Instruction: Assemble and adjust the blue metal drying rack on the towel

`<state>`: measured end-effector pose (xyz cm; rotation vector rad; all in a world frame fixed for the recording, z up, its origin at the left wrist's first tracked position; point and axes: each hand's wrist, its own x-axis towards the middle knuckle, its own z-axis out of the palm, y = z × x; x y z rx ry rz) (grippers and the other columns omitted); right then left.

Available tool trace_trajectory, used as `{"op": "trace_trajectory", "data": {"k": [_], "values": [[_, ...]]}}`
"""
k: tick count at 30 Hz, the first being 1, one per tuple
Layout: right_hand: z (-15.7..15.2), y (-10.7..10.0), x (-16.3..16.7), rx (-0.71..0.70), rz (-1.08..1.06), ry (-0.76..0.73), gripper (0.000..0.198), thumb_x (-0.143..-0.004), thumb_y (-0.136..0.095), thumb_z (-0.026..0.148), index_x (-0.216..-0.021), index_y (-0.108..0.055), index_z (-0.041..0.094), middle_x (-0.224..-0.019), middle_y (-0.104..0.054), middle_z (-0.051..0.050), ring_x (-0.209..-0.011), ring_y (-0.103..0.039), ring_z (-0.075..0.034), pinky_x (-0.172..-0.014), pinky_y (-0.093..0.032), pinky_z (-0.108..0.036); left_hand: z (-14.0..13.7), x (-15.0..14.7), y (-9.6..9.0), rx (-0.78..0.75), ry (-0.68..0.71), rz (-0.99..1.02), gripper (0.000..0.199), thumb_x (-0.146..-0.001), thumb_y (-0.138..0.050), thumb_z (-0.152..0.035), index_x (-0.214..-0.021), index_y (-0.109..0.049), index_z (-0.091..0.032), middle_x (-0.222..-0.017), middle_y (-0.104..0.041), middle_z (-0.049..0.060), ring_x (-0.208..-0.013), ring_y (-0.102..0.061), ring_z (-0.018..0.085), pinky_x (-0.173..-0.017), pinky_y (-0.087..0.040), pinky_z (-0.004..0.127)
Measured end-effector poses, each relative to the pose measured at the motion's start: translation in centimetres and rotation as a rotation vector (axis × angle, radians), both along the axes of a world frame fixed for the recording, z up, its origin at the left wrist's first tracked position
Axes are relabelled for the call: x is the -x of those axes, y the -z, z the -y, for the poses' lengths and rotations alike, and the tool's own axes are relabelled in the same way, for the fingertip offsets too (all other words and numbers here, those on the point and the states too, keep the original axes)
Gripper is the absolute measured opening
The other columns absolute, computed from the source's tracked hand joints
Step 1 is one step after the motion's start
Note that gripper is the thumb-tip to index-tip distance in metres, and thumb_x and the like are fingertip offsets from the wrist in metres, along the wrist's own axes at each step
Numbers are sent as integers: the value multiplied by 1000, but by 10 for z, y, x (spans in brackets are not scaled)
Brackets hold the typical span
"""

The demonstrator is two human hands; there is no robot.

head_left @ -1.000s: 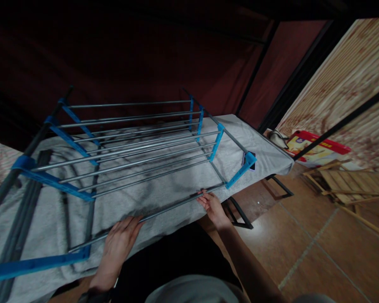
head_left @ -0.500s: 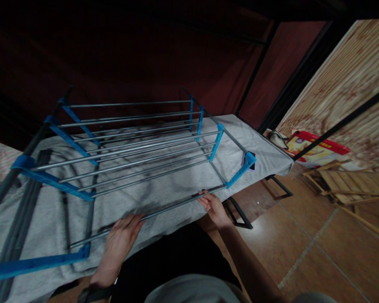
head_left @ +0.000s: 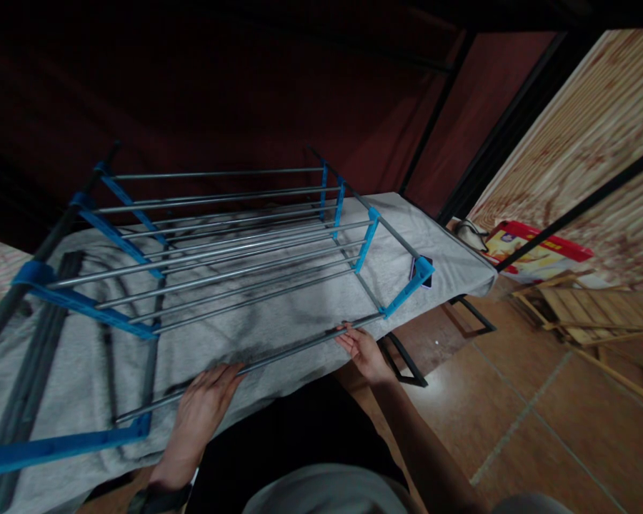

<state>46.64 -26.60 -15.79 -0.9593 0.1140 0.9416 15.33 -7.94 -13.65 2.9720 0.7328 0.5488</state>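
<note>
A rack of grey metal tubes with blue plastic brackets (head_left: 401, 291) lies across a cloth-covered table. Its nearest grey metal tube (head_left: 289, 351) runs along the table's front side, and both hands are on it. My left hand (head_left: 206, 401) is closed over the left part of this tube, palm down. My right hand (head_left: 361, 350) grips the same tube farther right, thumb and fingers around it. At the right, the tube's end meets a blue bracket; its left end lies by the lower left blue bracket (head_left: 64, 448), and I cannot tell whether it is seated there.
Loose grey tubes (head_left: 35, 364) lie at the table's left. A dark phone-like object (head_left: 422, 273) rests on the grey cloth (head_left: 455, 250) behind the right bracket. On the floor at right are a red and yellow box (head_left: 536, 250) and a folded wooden piece of furniture (head_left: 605, 307).
Both hands keep their hold on the near tube. The rack's left side appears shifted very slightly left; little else differs.
</note>
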Motion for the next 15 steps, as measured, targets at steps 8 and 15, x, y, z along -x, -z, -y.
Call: {"op": "trace_trajectory", "data": {"k": [8, 15], "values": [[3, -1, -3, 35, 8, -21, 19, -73, -84, 21, -85, -69, 19, -88, -79, -6, -82, -76, -18, -83, -62, -30, 1, 1, 2, 79, 13, -19, 50, -103, -36, -50, -108, -76, -21, -100, -80, 9, -91, -75, 26, -84, -58, 40], [8, 0, -5, 89, 49, -77, 24, -75, -85, 32, -85, -67, 19, -80, -76, -4, -78, -75, -18, -85, -62, -33, 3, 0, 0, 125, 18, -27, 48, -103, -37, -50, -109, -76, -23, -102, -81, 8, -92, -76, 27, -85, -58, 40]]}}
